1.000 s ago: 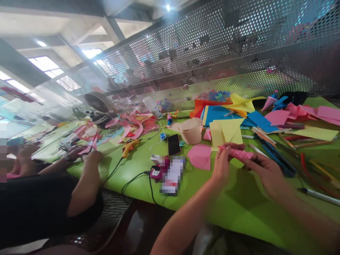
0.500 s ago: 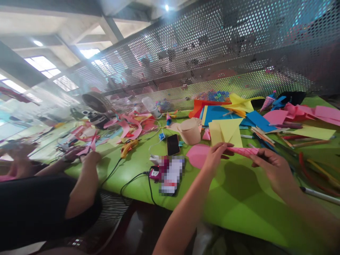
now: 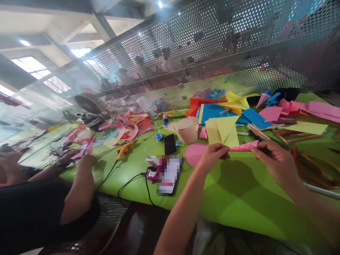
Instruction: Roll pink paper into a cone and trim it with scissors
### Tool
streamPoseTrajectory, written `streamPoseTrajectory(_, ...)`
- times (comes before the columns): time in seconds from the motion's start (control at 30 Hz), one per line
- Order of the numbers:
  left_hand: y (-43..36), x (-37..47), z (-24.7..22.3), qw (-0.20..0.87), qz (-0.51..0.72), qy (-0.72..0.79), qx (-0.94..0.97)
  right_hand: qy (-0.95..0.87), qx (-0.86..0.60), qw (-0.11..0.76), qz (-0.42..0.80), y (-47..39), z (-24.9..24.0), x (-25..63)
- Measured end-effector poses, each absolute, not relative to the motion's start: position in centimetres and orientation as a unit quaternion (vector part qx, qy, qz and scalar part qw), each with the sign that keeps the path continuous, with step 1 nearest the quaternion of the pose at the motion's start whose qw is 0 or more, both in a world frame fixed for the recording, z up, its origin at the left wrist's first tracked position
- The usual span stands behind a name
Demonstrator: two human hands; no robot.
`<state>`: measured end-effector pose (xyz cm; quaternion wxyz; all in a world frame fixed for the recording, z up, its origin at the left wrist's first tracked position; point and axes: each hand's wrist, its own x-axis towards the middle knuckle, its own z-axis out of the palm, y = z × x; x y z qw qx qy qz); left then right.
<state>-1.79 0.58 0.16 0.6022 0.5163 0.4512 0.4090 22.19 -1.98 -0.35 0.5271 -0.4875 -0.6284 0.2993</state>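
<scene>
Well apart at nine o'clock from the one pink cone [image 3: 243,146], one glue gun [image 3: 125,150]. Nearer, two phones: one dark phone [image 3: 170,145] at nine, one lit phone [image 3: 170,177] at eight. Just past nine, one beige roll [image 3: 187,131]; at nine, closer in, one pink sheet [image 3: 194,154]. Pinched at the narrow nine-o'clock end, left hand [image 3: 214,156] closed thumb to fingers; held nearly level above one green table [image 3: 239,210]; gripped at the wider three-o'clock end in the closed right hand [image 3: 277,157]. At four, one white pen [image 3: 324,191].
</scene>
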Motion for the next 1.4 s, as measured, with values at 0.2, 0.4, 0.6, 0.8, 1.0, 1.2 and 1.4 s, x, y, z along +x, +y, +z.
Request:
streamPoseTrajectory(0.2,0.32,-1.70,0.50,0.568,0.361,0.447,0.590,-0.699,-0.449,0.511,0.221,-2.01,0.20,22.27)
streamPoseTrajectory(0.4,0.18,-1.33,0.13,0.569,0.352,0.432,0.605,-0.718,-0.444,0.481,0.236,-2.25,0.51,22.06)
streamPoseTrajectory(0.6,0.23,-1.42,-0.13,0.545,0.341,0.438,0.628,-0.714,-0.442,0.491,0.232,-2.06,0.34,22.10)
streamPoseTrajectory(0.8,0.17,-1.14,-0.41,0.546,0.344,0.445,0.622,-0.718,-0.440,0.485,0.234,-2.08,0.18,22.07)
streamPoseTrajectory(1.0,0.15,-1.40,-0.15,0.547,0.338,0.441,0.626,-0.698,-0.453,0.493,0.254,-2.13,0.52,22.16)
streamPoseTrajectory(1.2,0.40,-1.95,0.03,0.573,0.351,0.424,0.606,-0.663,-0.487,0.498,0.273,-1.79,0.37,22.64)
streamPoseTrajectory(1.4,0.38,-1.86,-0.03,0.598,0.354,0.417,0.586,-0.660,-0.490,0.503,0.267,-1.72,0.18,22.66)
